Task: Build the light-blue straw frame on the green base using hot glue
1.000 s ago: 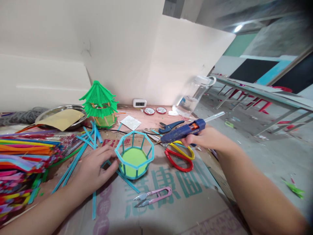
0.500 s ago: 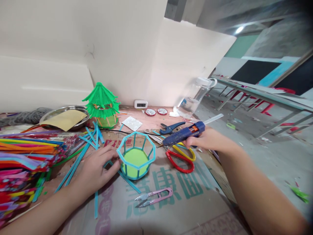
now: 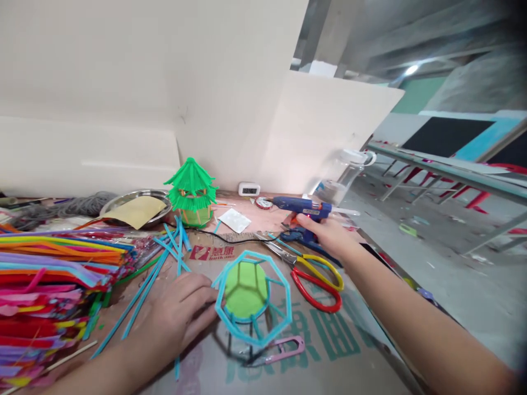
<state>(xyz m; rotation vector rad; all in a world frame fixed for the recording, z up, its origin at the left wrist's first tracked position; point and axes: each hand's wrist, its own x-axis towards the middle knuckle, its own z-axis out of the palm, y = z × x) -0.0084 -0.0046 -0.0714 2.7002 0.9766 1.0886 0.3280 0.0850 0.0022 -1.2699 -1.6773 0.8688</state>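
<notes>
My left hand (image 3: pixel 177 318) grips the rim of a blue straw cage with a green round base (image 3: pixel 249 299) and has it tipped up off the cardboard, its open top towards me. My right hand (image 3: pixel 325 233) reaches far back and holds a blue glue gun (image 3: pixel 300 206) low over the table by its handle. Red and yellow scissors (image 3: pixel 319 280) lie between the two hands. Pink thread snips (image 3: pixel 284 348) lie under the cage's near edge.
A green straw pagoda model (image 3: pixel 191 189) stands at the back beside a metal dish (image 3: pixel 135 208). Stacks of coloured straws (image 3: pixel 53 274) fill the left. Loose blue straws (image 3: pixel 156 263), a clear bottle (image 3: pixel 341 178), a small clock (image 3: pixel 249 190) and blue pliers (image 3: pixel 304 238) lie around.
My right hand moved the glue gun away from the cage to the back of the table. My left hand tilted the cage up towards me.
</notes>
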